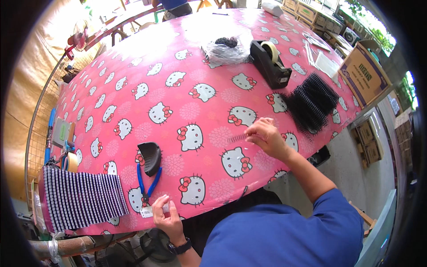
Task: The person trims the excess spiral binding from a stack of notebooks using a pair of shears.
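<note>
My right hand (pixel 267 138) is closed in a pinch on one end of a thin spiral coil (pixel 238 139), whose loose end points left just above the pink tablecloth (pixel 200 173). At the table's near edge, my left hand (pixel 167 218) has its thumb and forefinger apart. Its fingers touch or lie over a small white printed piece (pixel 147 212), partly hidden by them. Blue-handled pliers (pixel 147 189) lie just beyond that piece, jaws toward me. Past the handles sits a black curved holder (pixel 151 158). A thick bundle of black spiral coils (pixel 311 102) lies right of my right hand.
A black tape dispenser (pixel 269 66) and a clear plastic bag (pixel 227 51) are farther back. At the right edge stands a cardboard box (pixel 365 75). Rows of small black-and-white striped pieces (pixel 84 198) cover the near left corner, beside a tape roll (pixel 70 162). Another person (pixel 175 6) is far off.
</note>
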Demonstrator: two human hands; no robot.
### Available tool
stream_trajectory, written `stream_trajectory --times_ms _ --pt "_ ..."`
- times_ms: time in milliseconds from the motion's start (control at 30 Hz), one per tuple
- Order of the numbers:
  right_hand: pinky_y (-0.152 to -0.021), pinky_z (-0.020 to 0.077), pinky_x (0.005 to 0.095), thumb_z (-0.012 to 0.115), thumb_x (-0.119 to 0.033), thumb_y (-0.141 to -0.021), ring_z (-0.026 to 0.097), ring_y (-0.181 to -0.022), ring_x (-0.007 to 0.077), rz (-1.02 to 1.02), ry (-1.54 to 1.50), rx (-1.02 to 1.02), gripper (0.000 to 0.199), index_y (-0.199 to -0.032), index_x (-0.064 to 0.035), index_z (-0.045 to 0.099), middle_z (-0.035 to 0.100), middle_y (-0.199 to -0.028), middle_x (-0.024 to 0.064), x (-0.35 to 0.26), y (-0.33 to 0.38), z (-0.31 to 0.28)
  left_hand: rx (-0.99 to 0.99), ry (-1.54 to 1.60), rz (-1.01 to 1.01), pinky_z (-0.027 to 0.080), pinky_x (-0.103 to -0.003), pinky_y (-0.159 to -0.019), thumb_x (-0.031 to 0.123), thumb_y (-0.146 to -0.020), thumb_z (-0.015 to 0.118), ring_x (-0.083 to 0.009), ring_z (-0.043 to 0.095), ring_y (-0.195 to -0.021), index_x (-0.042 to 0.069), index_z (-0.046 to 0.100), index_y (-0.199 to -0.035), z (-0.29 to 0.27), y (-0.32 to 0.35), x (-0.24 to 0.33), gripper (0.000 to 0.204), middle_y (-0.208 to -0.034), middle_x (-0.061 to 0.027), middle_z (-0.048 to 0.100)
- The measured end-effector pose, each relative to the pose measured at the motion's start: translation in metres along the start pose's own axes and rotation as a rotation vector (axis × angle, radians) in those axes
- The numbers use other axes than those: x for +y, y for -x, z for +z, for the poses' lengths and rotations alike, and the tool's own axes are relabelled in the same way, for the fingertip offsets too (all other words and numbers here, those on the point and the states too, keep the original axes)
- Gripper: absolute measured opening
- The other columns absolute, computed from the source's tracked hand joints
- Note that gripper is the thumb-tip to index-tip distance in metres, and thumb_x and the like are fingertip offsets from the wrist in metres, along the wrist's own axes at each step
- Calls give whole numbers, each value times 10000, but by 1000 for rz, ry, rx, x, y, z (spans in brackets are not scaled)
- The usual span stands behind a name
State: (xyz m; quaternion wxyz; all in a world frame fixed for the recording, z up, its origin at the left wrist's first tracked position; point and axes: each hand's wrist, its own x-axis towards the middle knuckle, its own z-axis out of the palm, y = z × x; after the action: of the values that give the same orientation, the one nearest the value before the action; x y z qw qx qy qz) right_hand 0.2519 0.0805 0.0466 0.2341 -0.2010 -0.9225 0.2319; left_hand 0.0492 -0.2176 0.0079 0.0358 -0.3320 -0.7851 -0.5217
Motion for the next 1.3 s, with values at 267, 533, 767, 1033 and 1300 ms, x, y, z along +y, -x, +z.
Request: stream_trajectory --times_ms 267,533,767,1033,1300 --pt "-813 455 251 478 -123 -962 575 -881 100 113 -1028 136 224 -1116 13 567 619 -928 33 -30 -29 3 -81 113 22 473 -331 -788 -14 -766 608 -247 598 -890 -3 629 -923 22 -10 13 159 -970 -130 624" --pt "-818 443 246 443 -106 -971 570 -899 106 122 -976 145 214 -1111 4 560 614 -948 43 -36 -22 1 -55 126 -5 485 -329 -770 -18 -765 604 -244 601 -866 0 626 -911 20 -5 9 148 -961 -131 622" --pt "-831 434 288 611 5 -833 539 -944 153 12 -386 294 211 -1038 -45 615 632 -966 32 -28 -11 -28 -86 149 -2 488 -327 -764 -15 -773 604 -246 601 -864 -5 624 -910 28 -2 12 139 -971 -137 616" --pt "-692 482 364 478 83 -617 601 -788 313 74 -87 -128 231 -798 5 598 614 -815 154 89 18 -62 0 77 102 475 -259 -706 -14 -802 596 -172 589 -844 0 627 -932 12 -4 0 134 -986 -109 613" --pt "-868 453 386 544 99 -626 560 -997 311 -105 -24 76 199 -782 -2 616 657 -910 139 -2 -47 -24 166 103 140 465 -297 -773 11 -808 603 -198 595 -887 26 630 -897 -25 1 8 94 -948 -102 631"
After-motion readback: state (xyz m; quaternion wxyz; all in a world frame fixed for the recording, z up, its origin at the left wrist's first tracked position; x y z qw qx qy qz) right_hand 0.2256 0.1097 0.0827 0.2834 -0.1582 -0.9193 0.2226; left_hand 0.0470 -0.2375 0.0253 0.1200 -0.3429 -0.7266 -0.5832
